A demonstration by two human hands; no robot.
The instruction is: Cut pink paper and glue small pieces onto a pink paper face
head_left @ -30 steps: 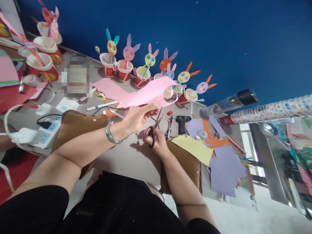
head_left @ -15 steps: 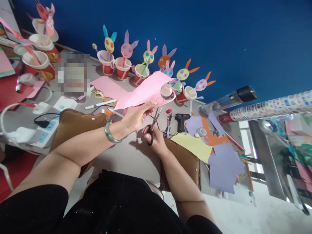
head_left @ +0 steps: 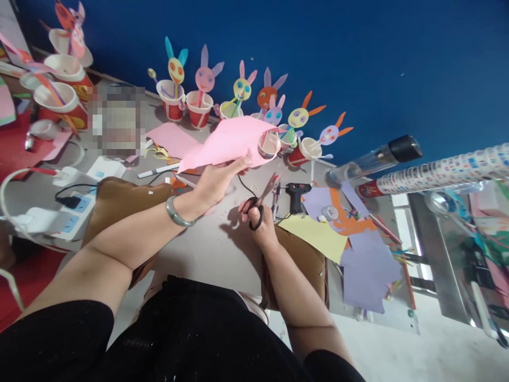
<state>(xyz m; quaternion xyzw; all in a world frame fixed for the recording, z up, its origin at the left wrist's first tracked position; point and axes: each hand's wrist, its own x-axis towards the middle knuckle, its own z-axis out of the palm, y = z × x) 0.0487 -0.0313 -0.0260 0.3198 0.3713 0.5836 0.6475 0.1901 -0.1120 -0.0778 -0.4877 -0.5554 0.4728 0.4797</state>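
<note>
Pink paper [head_left: 228, 139] is up in the air in front of the person, above the table [head_left: 210, 260], with a round cutout at its right end that lets me see a cup behind it. The left hand [head_left: 218, 183] has it pinched by the lower edge, thumb on top, and a greenish bangle [head_left: 177, 215] sits on that wrist. The right hand [head_left: 262, 225] grips the scissors [head_left: 256, 212] by their black handles — the blades point up and away, just short of the paper.

Another pink sheet [head_left: 173, 138] lies flat beyond the left forearm, near a white pen [head_left: 157, 171]. Along the blue wall [head_left: 358, 63] stands a row of paper rabbits [head_left: 204, 79], propped in red-and-white cups [head_left: 200, 112]. Just right of the scissors I see a black glue gun [head_left: 298, 196], then a yellow sheet [head_left: 314, 236], orange scraps [head_left: 353, 228] and a purple sheet [head_left: 369, 273]. Two brown cushions [head_left: 127, 204] flank the person's place — one by each forearm — and a white power strip [head_left: 75, 215] lies beside the left one, with plugs in it.
</note>
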